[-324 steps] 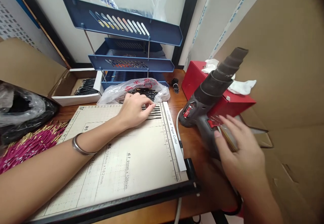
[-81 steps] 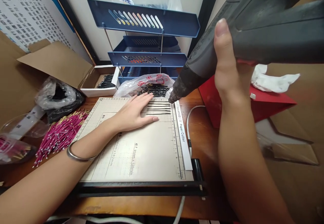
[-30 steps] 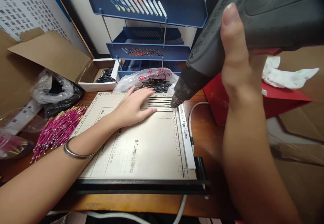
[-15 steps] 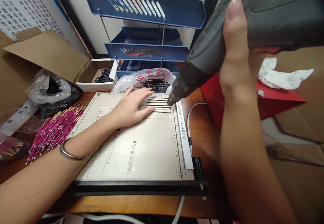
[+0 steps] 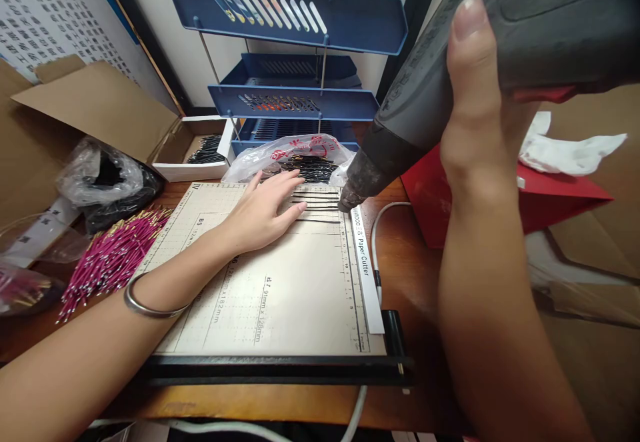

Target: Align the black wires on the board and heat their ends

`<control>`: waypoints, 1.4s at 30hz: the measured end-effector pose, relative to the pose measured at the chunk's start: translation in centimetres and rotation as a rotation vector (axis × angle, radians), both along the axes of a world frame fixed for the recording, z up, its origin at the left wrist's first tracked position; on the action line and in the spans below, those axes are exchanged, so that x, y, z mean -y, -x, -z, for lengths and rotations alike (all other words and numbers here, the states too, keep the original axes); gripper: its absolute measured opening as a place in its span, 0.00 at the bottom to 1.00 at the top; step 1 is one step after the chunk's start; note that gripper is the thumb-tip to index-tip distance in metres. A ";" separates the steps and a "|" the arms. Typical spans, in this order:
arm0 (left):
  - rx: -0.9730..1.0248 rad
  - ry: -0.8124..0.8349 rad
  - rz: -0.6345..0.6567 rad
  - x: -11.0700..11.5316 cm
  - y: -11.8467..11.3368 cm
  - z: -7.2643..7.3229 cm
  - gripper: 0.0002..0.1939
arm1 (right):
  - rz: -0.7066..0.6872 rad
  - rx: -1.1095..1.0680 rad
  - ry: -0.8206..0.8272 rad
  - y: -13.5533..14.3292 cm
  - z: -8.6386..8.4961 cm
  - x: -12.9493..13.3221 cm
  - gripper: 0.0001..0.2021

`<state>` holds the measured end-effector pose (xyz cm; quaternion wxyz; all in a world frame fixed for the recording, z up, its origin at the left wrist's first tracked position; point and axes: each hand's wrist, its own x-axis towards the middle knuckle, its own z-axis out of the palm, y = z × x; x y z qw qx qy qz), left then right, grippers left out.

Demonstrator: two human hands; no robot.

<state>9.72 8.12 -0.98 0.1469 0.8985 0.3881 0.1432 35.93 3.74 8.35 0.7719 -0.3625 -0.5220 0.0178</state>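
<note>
Across the top of a cream paper cutter board [image 5: 300, 282], several thin black strips [image 5: 320, 209] lie side by side. My left hand [image 5: 265, 212] rests flat on the board with fingers spread, its fingertips at the left ends of the strips; whether it pins them is hard to see. My right hand [image 5: 475, 95] is wrapped round a dark heat gun [image 5: 420, 95], thumb along its side, other fingers mostly hidden. The gun's nozzle [image 5: 355, 185] points down at the right ends of the strips.
Behind the board are a plastic bag of black pieces [image 5: 310, 165] and blue shelf trays [image 5: 295, 102]. Magenta pieces [image 5: 110, 255] and an open carton [image 5: 175, 172] are at left. A red box [image 5: 550, 195] and a white cable [image 5: 375, 235] are at right.
The heat gun and my right hand have shifted slightly right, moving the nozzle to the strips' right ends. My left thumb has lifted or slid slightly up. The view has moved a little.
</note>
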 end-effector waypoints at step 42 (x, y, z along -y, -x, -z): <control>-0.304 -0.004 0.200 0.9 -0.7 -0.6 0.46 | 0.074 -0.093 0.049 0.2 0.5 -0.5 0.25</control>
